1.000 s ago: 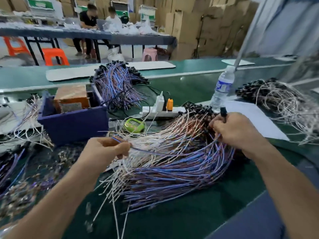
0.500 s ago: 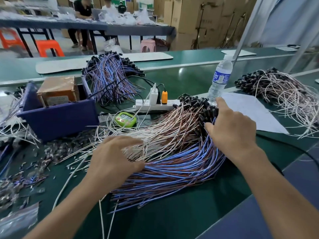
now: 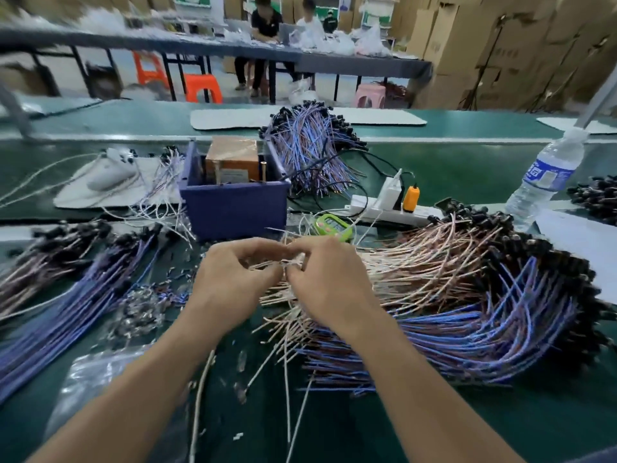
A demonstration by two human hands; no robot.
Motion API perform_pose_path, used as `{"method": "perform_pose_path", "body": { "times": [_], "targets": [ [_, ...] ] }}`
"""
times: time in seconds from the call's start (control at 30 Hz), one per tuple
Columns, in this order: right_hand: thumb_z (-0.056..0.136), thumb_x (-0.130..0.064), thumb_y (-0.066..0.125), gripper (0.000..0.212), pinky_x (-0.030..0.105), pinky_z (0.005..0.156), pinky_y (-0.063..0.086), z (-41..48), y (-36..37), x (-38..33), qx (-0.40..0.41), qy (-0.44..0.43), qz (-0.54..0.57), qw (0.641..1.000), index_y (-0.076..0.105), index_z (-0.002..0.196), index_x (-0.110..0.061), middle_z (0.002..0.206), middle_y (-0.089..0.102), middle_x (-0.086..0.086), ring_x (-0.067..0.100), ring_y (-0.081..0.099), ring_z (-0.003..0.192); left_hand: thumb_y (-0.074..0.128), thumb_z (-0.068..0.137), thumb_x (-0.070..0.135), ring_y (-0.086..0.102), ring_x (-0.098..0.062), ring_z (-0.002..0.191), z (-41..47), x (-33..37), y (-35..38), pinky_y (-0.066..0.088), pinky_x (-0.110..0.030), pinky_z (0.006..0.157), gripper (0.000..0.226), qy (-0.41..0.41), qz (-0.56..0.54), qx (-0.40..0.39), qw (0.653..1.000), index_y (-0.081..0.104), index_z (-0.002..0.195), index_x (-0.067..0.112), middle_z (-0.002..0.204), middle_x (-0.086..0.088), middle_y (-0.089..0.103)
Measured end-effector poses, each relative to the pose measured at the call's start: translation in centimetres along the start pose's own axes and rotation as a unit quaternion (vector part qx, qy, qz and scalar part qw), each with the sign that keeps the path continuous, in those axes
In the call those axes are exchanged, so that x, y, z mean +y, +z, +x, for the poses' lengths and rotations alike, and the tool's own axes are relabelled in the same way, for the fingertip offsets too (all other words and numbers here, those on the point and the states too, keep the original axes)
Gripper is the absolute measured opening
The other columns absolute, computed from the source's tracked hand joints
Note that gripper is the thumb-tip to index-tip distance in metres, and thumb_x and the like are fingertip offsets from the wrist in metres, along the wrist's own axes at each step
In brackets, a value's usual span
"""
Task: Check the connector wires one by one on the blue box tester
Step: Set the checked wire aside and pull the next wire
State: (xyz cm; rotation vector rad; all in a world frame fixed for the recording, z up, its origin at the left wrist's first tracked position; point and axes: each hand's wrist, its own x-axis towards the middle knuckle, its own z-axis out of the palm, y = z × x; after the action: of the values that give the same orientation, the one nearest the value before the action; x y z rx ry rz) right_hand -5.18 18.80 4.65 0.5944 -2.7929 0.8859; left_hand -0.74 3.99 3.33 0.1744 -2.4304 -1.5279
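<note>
A big fan of connector wires (image 3: 467, 295), pink-white and blue with black plugs at the far right, lies on the green bench. My left hand (image 3: 230, 282) and my right hand (image 3: 325, 282) meet at the pile's left end, fingertips together, both pinching the bare ends of a few pale wires (image 3: 283, 262). Just behind my hands stands the blue box tester (image 3: 233, 208), with a brown block and two upright pins inside it. Which wire each hand holds is blurred.
More wire bundles lie at the left (image 3: 66, 295) and behind the box (image 3: 310, 145). A green meter (image 3: 332, 225), a power strip (image 3: 394, 208) with plugs and a water bottle (image 3: 544, 175) stand at the right. A clear plastic bag (image 3: 96, 372) lies near my left forearm.
Both hands have left the sides of the pile and come together at its left end, now pinching wire ends. The view has swung left, bringing the blue box to the centre.
</note>
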Motion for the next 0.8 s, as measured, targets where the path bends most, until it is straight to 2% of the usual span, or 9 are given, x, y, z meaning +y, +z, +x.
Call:
{"method": "perform_pose_path", "body": {
  "times": [0.1, 0.17, 0.3, 0.4, 0.47, 0.57, 0.63, 0.73, 0.8],
  "targets": [
    [0.086, -0.026, 0.066, 0.020, 0.037, 0.080, 0.057, 1.4, 2.4, -2.7, -0.038, -0.021, 0.019, 0.999, 0.077, 0.102, -0.031, 0.089, 0.076, -0.004, 0.024, 0.069, 0.088, 0.075, 0.081, 0.017, 0.065, 0.006, 0.065, -0.2, -1.5, -3.1, 0.048, -0.020, 0.062, 0.027, -0.026, 0.014, 0.067, 0.997, 0.081, 0.086, 0.043, 0.075, 0.021, 0.075],
    [0.086, -0.026, 0.066, 0.018, 0.034, 0.081, 0.056, 2.1, 4.1, -4.6, -0.068, -0.037, 0.029, 0.997, 0.078, 0.098, -0.032, 0.092, 0.078, -0.006, 0.021, 0.070, 0.090, 0.074, 0.082, 0.017, 0.063, 0.007, 0.059, -0.5, -2.7, -5.4, 0.045, -0.019, 0.058, 0.026, -0.043, 0.042, 0.112, 0.992, 0.080, 0.080, 0.043, 0.070, 0.023, 0.073],
    [0.087, -0.027, 0.068, 0.014, 0.023, 0.072, 0.052, 3.0, 7.7, -8.3, -0.103, -0.052, 0.065, 0.991, 0.079, 0.093, -0.032, 0.084, 0.076, -0.012, 0.012, 0.069, 0.079, 0.074, 0.083, 0.019, 0.055, 0.003, 0.044, -1.0, -5.3, -10.7, 0.038, -0.012, 0.045, 0.026, -0.099, 0.111, 0.224, 0.963, 0.078, 0.072, 0.042, 0.060, 0.027, 0.068],
    [0.088, -0.024, 0.065, 0.016, 0.026, 0.079, 0.057, 3.9, 9.8, -10.7, -0.144, -0.047, 0.086, 0.985, 0.079, 0.093, -0.029, 0.086, 0.076, -0.009, 0.012, 0.070, 0.081, 0.075, 0.084, 0.020, 0.061, 0.000, 0.057, -1.2, -7.3, -13.5, 0.050, -0.022, 0.061, 0.020, -0.133, 0.157, 0.288, 0.935, 0.080, 0.081, 0.039, 0.072, 0.020, 0.073],
    [0.089, -0.020, 0.062, 0.019, 0.026, 0.083, 0.057, 4.8, 11.1, -12.2, -0.170, -0.046, 0.092, 0.980, 0.078, 0.095, -0.027, 0.092, 0.077, -0.006, 0.013, 0.070, 0.084, 0.076, 0.086, 0.016, 0.065, -0.014, 0.075, -1.4, -8.6, -13.8, 0.050, -0.028, 0.072, 0.019, -0.098, 0.197, 0.350, 0.911, 0.082, 0.091, 0.032, 0.089, 0.006, 0.077],
    [0.092, -0.020, 0.060, 0.016, 0.020, 0.066, 0.051, 6.3, 12.9, -13.6, -0.186, -0.012, 0.096, 0.978, 0.072, 0.087, -0.027, 0.090, 0.076, -0.003, 0.012, 0.068, 0.076, 0.077, 0.084, 0.009, 0.062, -0.025, 0.098, -1.5, -9.4, -12.6, 0.047, -0.039, 0.086, 0.022, -0.032, 0.286, 0.402, 0.869, 0.082, 0.102, 0.021, 0.096, -0.001, 0.079],
    [0.092, -0.022, 0.060, 0.017, 0.023, 0.060, 0.051, 7.5, 14.1, -14.2, -0.172, 0.032, 0.104, 0.979, 0.072, 0.081, -0.018, 0.081, 0.074, 0.000, 0.014, 0.068, 0.071, 0.078, 0.083, 0.010, 0.061, -0.025, 0.100, -1.2, -9.9, -12.3, 0.047, -0.039, 0.086, 0.026, -0.019, 0.309, 0.396, 0.864, 0.081, 0.107, 0.018, 0.098, -0.001, 0.080],
    [0.089, -0.030, 0.064, 0.029, 0.039, 0.073, 0.062, 9.1, 15.6, -14.8, -0.158, 0.123, 0.159, 0.967, 0.074, 0.077, -0.006, 0.074, 0.075, 0.008, 0.026, 0.073, 0.071, 0.077, 0.084, 0.011, 0.060, -0.023, 0.103, -0.9, -10.3, -12.7, 0.047, -0.037, 0.088, 0.029, -0.029, 0.301, 0.371, 0.878, 0.080, 0.112, 0.017, 0.103, 0.000, 0.080],
    [0.087, -0.037, 0.070, 0.036, 0.040, 0.073, 0.062, 9.7, 16.4, -15.3, -0.132, 0.141, 0.164, 0.967, 0.072, 0.070, -0.006, 0.068, 0.073, 0.007, 0.025, 0.072, 0.067, 0.077, 0.083, 0.008, 0.061, -0.023, 0.103, -0.7, -10.4, -12.7, 0.048, -0.037, 0.090, 0.030, -0.033, 0.286, 0.361, 0.887, 0.080, 0.111, 0.015, 0.102, -0.001, 0.079]
  ]
}}
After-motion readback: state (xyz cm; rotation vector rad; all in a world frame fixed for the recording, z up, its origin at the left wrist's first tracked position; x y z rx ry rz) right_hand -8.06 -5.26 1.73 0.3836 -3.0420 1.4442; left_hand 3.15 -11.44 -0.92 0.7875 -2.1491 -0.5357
